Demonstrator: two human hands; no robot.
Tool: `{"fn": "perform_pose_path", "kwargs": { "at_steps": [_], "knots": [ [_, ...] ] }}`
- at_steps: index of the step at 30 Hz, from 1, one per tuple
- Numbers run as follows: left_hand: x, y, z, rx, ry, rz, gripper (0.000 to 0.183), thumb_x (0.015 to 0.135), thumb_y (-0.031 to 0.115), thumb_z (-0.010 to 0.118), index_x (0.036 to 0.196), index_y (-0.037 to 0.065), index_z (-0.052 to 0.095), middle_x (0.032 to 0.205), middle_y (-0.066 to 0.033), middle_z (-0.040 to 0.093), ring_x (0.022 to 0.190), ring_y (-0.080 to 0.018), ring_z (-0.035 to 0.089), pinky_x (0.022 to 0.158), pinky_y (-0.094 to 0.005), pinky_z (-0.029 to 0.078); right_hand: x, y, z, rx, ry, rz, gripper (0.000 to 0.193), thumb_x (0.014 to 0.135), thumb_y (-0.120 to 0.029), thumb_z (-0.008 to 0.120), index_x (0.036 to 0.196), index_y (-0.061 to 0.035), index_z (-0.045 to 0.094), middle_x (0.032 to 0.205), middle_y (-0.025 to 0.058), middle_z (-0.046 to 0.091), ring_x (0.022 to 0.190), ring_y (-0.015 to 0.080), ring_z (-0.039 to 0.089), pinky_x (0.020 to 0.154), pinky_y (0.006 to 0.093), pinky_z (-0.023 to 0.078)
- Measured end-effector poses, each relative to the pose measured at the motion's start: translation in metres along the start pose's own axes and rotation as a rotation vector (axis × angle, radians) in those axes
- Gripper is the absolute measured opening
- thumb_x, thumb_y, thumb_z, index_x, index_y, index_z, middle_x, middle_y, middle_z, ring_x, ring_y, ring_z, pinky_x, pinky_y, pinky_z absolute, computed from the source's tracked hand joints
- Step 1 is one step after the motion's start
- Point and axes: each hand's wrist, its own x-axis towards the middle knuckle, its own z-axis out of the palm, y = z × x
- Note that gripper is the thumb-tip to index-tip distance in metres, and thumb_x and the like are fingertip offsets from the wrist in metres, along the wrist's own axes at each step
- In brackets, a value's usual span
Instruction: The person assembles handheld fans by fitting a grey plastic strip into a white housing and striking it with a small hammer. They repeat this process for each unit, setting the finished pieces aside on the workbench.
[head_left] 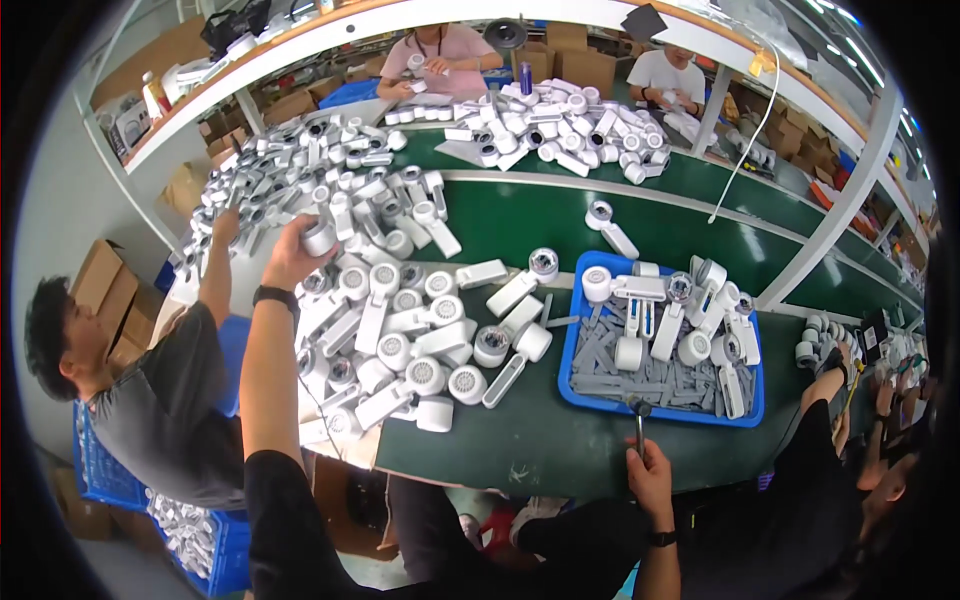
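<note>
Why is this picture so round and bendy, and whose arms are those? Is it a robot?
No robot here! A person wears a camera on their head, looking down. Its very wide lens makes straight edges bend. The two arms from the bottom are that person's own.

The left hand holds a white round-headed piece. The right hand grips a dark tool over the edge of a blue tray.

The tray holds grey strips and more white pieces. Others lie heaped on the green table. Other people work nearby.
</note>
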Motion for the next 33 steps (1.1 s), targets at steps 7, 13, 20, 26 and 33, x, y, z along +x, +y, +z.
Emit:
{"fn": "perform_pose_path", "kwargs": {
  "at_steps": [7, 13, 20, 26, 33],
  "knots": [
    [0.059, -0.062, -0.035, 0.983, 0.102, 0.551, 0.068, 0.077, 0.015, 0.087, 0.136, 0.007, 0.055, 0.117, -0.0195, 0.071, 0.104, -0.0373, 0.07, 0.089, -0.0406, 0.056, -0.007, -0.005, 0.002, -0.085, 0.089, 0.023, 0.02, 0.101, -0.015, 0.064, 0.119, -0.0055, 0.066, 0.069, -0.0097, 0.05, 0.057, -0.0003, 0.042, 0.05, 0.0202, 0.03],
    [0.092, -0.11, -0.052, 0.937, 0.333, 0.626, 0.065, 0.082, 0.005, 0.077, 0.142, 0.004, 0.052, 0.132, -0.0228, 0.064, 0.121, -0.0408, 0.062, 0.102, -0.0454, 0.05, -0.008, -0.006, 0.007, -0.109, 0.082, 0.018, 0.02, 0.1, -0.011, 0.063, 0.119, -0.006, 0.065, 0.07, -0.0102, 0.05, 0.057, -0.0002, 0.042, 0.051, 0.0201, 0.031],
    [0.057, -0.035, -0.007, 0.653, 0.331, 0.068, 0.048, 0.087, 0.011, 0.069, 0.132, -0.002, 0.058, 0.122, -0.0169, 0.066, 0.111, -0.0284, 0.065, 0.092, -0.0392, 0.052, 0.0, 0.002, 0.01, -0.199, 0.082, -0.115, 0.019, 0.099, -0.011, 0.064, 0.117, -0.0062, 0.067, 0.073, -0.0114, 0.048, 0.062, -0.0009, 0.039, 0.054, 0.0204, 0.029],
    [-0.105, 0.024, 0.212, 0.392, -0.247, 0.135, 0.045, 0.097, 0.02, 0.065, 0.138, 0.004, 0.06, 0.109, -0.0066, 0.071, 0.1, -0.0135, 0.064, 0.09, -0.0286, 0.049, -0.006, -0.01, 0.001, -0.164, 0.082, -0.075, 0.02, 0.101, -0.015, 0.064, 0.119, -0.0066, 0.066, 0.073, -0.0118, 0.048, 0.061, -0.001, 0.039, 0.052, 0.02, 0.029],
    [-0.214, -0.032, 0.383, 0.624, -0.547, 0.435, 0.047, 0.086, 0.018, 0.078, 0.128, 0.001, 0.064, 0.123, -0.0212, 0.068, 0.109, -0.0323, 0.068, 0.092, -0.0405, 0.055, -0.004, -0.003, -0.004, 0.066, 0.037, -0.066, 0.019, 0.101, -0.019, 0.064, 0.116, -0.0082, 0.068, 0.072, -0.01, 0.049, 0.062, 0.0005, 0.042, 0.055, 0.0204, 0.033]
  ]
}}
